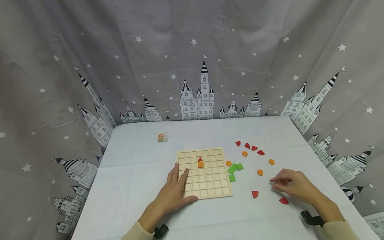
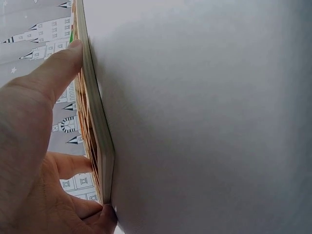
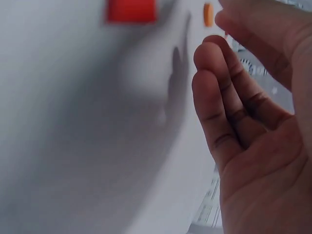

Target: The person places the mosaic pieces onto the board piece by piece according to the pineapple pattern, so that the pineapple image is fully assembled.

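My left hand lies spread at the lower left of a pale wooden grid board. Its thumb touches the front edge, and its fingers reach over the left side. In the left wrist view the board's thick edge shows beside the thumb. On the board sit an orange square and a red triangle right above it. My right hand hovers over the table at the right, fingers slightly bent and nothing visible between them. A red quarter-circle piece lies just below it, with an orange disc to its left.
Several green squares lie by the board's right edge. More orange discs and red pieces are scattered behind the right hand. A small pattern card lies at the back left of the white table. A grey curtain hangs behind.
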The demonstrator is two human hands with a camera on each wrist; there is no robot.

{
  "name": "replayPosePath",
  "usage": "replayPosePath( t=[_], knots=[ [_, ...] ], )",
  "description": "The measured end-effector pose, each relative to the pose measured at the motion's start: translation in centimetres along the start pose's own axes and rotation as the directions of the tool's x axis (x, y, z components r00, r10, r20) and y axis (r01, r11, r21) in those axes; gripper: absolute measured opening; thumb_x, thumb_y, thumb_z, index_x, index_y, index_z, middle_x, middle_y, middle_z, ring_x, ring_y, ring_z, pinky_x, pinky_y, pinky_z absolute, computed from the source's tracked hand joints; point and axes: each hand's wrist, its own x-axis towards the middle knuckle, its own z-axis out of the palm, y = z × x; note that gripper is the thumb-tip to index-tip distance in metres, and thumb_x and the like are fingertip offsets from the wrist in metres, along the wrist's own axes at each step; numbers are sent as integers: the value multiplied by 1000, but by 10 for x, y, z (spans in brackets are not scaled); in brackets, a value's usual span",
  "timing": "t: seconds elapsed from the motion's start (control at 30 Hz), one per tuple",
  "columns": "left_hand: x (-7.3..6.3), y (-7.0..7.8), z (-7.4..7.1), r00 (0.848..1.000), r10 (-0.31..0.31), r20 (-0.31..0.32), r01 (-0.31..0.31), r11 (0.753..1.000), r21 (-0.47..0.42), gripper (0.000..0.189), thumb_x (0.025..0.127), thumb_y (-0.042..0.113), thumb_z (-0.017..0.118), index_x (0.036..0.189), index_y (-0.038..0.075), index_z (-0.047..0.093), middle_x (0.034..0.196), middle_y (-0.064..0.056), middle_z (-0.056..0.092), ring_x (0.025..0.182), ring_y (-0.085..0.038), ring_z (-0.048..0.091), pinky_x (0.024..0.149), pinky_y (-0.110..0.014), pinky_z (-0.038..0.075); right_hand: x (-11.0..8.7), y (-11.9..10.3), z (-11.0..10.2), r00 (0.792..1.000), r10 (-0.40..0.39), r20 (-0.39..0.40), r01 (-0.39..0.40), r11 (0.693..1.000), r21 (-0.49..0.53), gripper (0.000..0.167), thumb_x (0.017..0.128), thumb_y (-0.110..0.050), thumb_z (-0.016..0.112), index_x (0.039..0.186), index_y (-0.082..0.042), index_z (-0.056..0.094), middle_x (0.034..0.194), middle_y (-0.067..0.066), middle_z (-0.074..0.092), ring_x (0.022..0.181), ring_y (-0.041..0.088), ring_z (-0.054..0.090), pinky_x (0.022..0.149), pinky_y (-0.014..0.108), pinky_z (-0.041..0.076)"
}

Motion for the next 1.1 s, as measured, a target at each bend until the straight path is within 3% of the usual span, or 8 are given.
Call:
replayPosePath(
  t=[0.2,0.4,0.6,0.87,1.1],
  knots=[
    [0,0,-1,1000,-6,-1,6,1000,5,124,90,69,94,181,6,40,192,-35,12,177,-55,25,117,-68,60,-24,16,-4,999,-13,34,12,999,41,32,85,-32,107,112,-23,91,92,-15,73,80,0,59,72,21,53],
    [0,-2,0,1000,-7,4,7,1000,4,123,91,68,94,182,5,39,192,-36,11,177,-57,24,119,-70,58,-31,24,-2,996,-51,71,46,996,77,29,85,-27,106,110,-25,91,93,-16,72,82,1,60,72,20,52],
    [1,-1,0,1000,4,3,-4,1000,4,124,91,68,95,181,4,39,192,-37,11,177,-57,25,120,-70,57,-30,22,-1,995,-88,48,84,993,78,21,88,-19,103,104,-27,92,95,-18,78,81,0,62,71,20,55],
    [0,-1,0,1000,-5,7,5,1000,3,123,91,68,94,182,6,39,193,-35,10,178,-56,24,123,-70,55,-22,17,1,997,-67,50,65,997,30,19,91,-22,102,103,-31,90,101,-18,80,90,-3,64,81,19,59],
    [0,-1,0,1000,-1,4,1,1000,0,124,90,68,95,181,6,40,193,-35,11,177,-56,25,123,-70,56,-10,10,5,989,-148,-27,147,989,-11,24,90,-19,103,105,-32,90,102,-23,80,94,-5,69,85,21,61]
  ],
)
